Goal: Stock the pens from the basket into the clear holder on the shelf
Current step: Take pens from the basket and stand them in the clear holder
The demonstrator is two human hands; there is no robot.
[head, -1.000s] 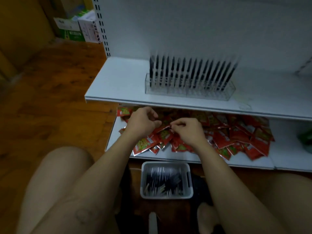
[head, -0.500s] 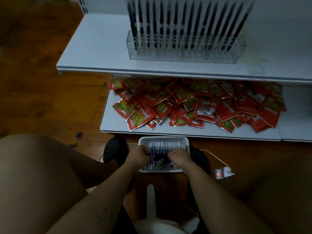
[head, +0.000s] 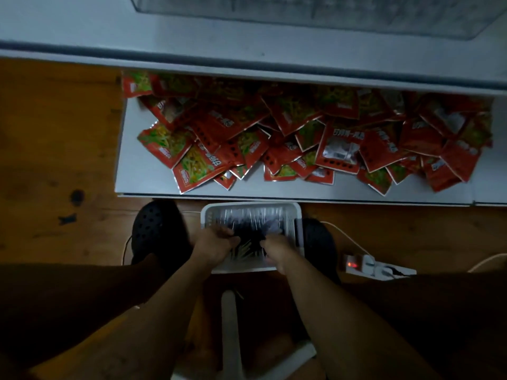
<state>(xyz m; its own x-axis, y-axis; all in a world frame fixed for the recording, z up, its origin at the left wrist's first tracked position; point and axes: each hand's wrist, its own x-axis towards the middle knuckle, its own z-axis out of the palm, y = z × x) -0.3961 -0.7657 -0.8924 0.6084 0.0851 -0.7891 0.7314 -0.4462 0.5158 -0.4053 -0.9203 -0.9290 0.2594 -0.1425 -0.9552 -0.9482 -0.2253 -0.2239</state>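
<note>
Though dim, two hands [head: 216,244] [head: 277,249] seemingly probe one basket [head: 249,206].

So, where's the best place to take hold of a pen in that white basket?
Probably pinch one of the pens mid-barrel, coming from above. They lie flat and lengthwise in the open-topped basket, whose walls block any approach from the side.

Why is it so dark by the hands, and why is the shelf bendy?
Head view: dim room, so the left hand and right hand in the basket look murky; the shelf catches more light; the wide-angle lens bends its edge; the pens look smeared.
</note>
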